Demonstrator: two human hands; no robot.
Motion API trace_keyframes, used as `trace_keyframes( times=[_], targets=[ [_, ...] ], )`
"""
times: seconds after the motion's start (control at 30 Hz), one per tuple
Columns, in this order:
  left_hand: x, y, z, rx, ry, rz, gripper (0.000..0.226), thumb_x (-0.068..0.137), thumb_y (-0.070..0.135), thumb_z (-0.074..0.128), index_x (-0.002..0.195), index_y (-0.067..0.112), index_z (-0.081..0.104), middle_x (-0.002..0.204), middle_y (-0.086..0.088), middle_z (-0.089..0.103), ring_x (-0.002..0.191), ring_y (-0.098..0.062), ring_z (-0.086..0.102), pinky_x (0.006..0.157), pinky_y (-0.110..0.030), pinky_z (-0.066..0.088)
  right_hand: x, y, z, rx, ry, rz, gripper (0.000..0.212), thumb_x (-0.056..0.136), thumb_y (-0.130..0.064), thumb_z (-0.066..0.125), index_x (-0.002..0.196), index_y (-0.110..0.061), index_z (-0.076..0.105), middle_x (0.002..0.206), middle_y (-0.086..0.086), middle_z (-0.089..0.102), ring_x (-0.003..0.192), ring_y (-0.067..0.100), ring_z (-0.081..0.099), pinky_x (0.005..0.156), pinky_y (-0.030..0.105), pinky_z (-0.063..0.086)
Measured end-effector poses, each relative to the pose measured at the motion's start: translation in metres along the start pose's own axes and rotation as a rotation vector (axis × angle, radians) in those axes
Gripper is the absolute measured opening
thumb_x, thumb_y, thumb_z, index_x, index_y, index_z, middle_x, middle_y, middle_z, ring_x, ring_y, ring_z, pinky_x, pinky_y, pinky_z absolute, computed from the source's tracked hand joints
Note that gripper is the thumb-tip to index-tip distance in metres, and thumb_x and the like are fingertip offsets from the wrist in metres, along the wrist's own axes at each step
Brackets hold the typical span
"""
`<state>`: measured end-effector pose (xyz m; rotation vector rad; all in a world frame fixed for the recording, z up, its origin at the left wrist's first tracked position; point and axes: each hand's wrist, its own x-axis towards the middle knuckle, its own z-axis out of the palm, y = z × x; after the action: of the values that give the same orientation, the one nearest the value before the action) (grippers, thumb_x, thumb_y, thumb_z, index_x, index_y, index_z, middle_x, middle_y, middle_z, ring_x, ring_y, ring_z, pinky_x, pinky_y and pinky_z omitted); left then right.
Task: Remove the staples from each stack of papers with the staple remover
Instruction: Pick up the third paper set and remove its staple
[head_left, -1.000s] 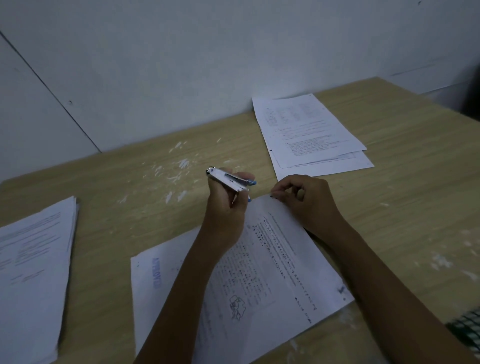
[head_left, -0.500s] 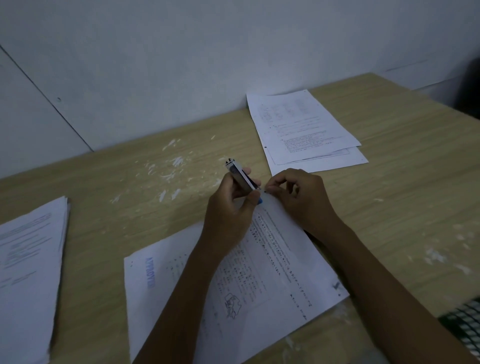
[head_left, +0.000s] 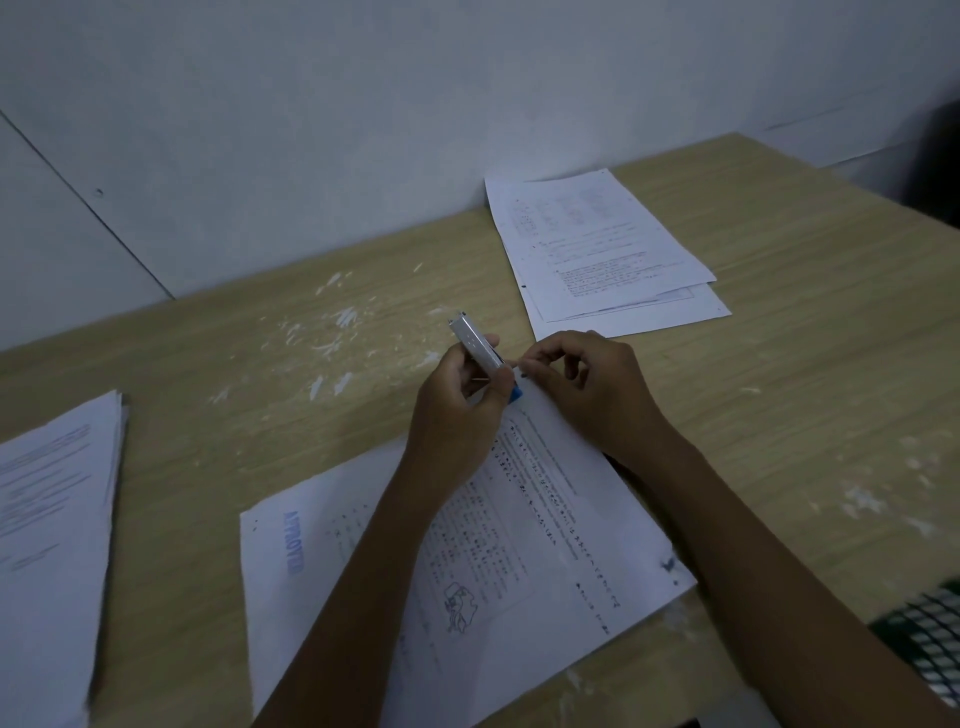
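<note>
The left hand grips the staple remover, fingers curled round its lower part, the metal body rising tilted toward 11 o'clock above the knuckles and its blue end pointing down at the paper; just beside it at 3 o'clock the right hand pinches the far corner of the front stack of papers, thumb and forefinger closed on the sheet edge, the other fingers curled; the blue end sits right at that pinched corner, though whether it touches a staple cannot be told; the front stack lies skewed across the tabletop under both forearms, printed face up with a blue stamp near its 9 o'clock edge; a second stack lies at 1 o'clock against the wall, well apart from the hands; a thicker pile sits at 9 o'clock, cut by the frame; the tabletop is pale wood grain with white scuffs at 11 o'clock; the wall is plain and grey-white; a checked sleeve shows at 4 o'clock.
</note>
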<state>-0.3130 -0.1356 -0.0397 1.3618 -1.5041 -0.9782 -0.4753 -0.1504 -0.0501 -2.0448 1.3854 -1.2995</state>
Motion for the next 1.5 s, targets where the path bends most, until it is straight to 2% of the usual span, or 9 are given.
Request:
trace_keyframes(
  times=[0.23,0.33,0.7,0.83,1.0,1.2,1.33,1.5],
  targets=[
    [0.002,0.002,0.003,0.051,0.019,-0.016,0.034,0.097,0.021,0.058,0.132,0.021,0.057,0.115,0.005,0.067,0.107,-0.005,0.063,0.095,-0.027,0.052,0.0,0.0,0.0,-0.009,-0.003,0.0,0.005,0.087,-0.015,0.069,0.089,-0.014,0.073,0.077,-0.014,0.062,0.073,-0.008,0.053,0.06,0.005,0.035],
    [0.002,0.002,0.005,0.056,0.032,-0.032,0.034,0.098,0.021,0.057,0.132,0.022,0.057,0.11,0.01,0.065,0.104,-0.002,0.063,0.093,-0.026,0.052,0.0,0.0,0.0,-0.007,-0.01,0.012,0.005,0.087,-0.015,0.069,0.089,-0.015,0.073,0.078,-0.014,0.063,0.074,-0.009,0.054,0.061,0.004,0.035],
    [0.004,0.002,0.012,0.094,0.071,-0.05,0.036,0.097,0.021,0.056,0.133,0.021,0.056,0.112,0.013,0.061,0.108,-0.003,0.059,0.098,-0.035,0.052,0.001,0.002,0.001,-0.006,-0.026,0.053,0.005,0.088,-0.018,0.069,0.089,-0.017,0.073,0.074,-0.024,0.058,0.068,-0.002,0.052,0.057,0.007,0.035],
    [0.004,0.001,0.013,0.085,0.078,-0.066,0.037,0.097,0.021,0.056,0.134,0.021,0.056,0.111,0.013,0.061,0.106,-0.003,0.06,0.096,-0.03,0.052,0.0,0.002,0.001,0.006,-0.025,0.056,0.004,0.087,-0.018,0.069,0.088,-0.018,0.073,0.074,-0.022,0.06,0.067,0.0,0.051,0.056,0.008,0.035],
    [0.002,0.003,0.016,0.093,0.108,-0.076,0.036,0.097,0.02,0.056,0.133,0.022,0.056,0.103,0.018,0.06,0.098,0.001,0.058,0.085,-0.018,0.047,0.0,0.001,0.001,0.023,-0.021,0.046,0.003,0.087,-0.017,0.07,0.087,-0.018,0.073,0.074,-0.02,0.061,0.064,0.002,0.051,0.055,0.011,0.036],
    [0.001,0.005,0.019,0.119,0.143,-0.082,0.034,0.097,0.022,0.056,0.131,0.021,0.057,0.094,0.024,0.056,0.089,0.006,0.056,0.079,-0.016,0.045,0.0,0.002,0.001,0.027,-0.013,0.054,0.003,0.086,-0.016,0.071,0.086,-0.018,0.073,0.072,-0.021,0.061,0.061,0.005,0.049,0.055,0.012,0.036],
    [0.001,0.005,0.02,0.114,0.158,-0.086,0.033,0.096,0.02,0.057,0.129,0.019,0.058,0.098,0.017,0.058,0.095,-0.002,0.058,0.077,-0.015,0.044,0.0,0.002,0.001,0.037,-0.018,0.069,0.003,0.086,-0.016,0.071,0.086,-0.018,0.073,0.071,-0.021,0.061,0.06,0.004,0.05,0.055,0.011,0.036],
    [0.001,0.005,0.019,0.078,0.174,-0.108,0.032,0.095,0.018,0.059,0.127,0.019,0.06,0.098,0.014,0.061,0.096,-0.006,0.062,0.083,-0.022,0.05,-0.001,0.002,0.001,0.037,-0.032,0.073,0.004,0.087,-0.017,0.07,0.087,-0.019,0.073,0.073,-0.021,0.062,0.062,0.004,0.051,0.056,0.01,0.037]
  ],
)
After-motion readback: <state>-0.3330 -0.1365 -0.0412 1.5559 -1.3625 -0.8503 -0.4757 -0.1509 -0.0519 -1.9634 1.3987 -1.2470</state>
